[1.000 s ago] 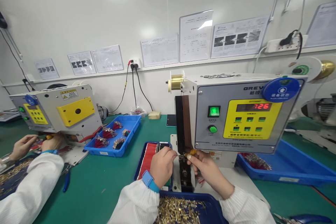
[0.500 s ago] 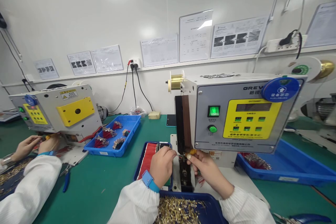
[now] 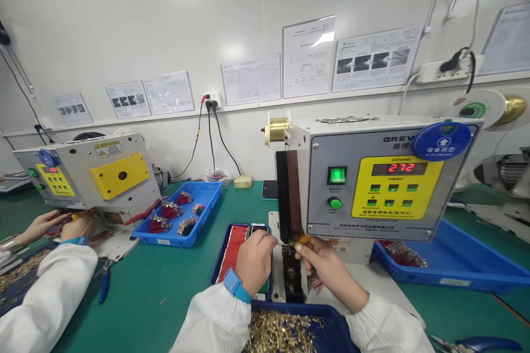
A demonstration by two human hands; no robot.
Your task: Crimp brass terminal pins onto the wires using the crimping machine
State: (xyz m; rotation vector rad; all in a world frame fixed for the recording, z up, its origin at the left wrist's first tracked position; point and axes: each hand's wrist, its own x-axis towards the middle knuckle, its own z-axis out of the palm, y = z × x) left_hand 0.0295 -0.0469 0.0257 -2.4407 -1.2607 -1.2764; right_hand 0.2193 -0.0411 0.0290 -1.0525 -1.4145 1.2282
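Observation:
My left hand, with a blue band on its wrist, is closed in a pinch at the left side of the machine's black tooling; a thin piece at its fingertips is too small to name. On the other side of the tooling, my right hand is closed around a small yellow-orange item. Both hands' fingertips nearly meet below the upright brown part of the grey machine. Its display shows red digits reading 272.
A dark blue tray of brass terminals lies in front. Red wires fill a tray at left. Blue trays with wire bundles stand left and right. Another person's hands work at a second machine on the left.
The machine's display, dark before, now shows red digits. My hands have hardly moved. The other person's far hand has shifted slightly.

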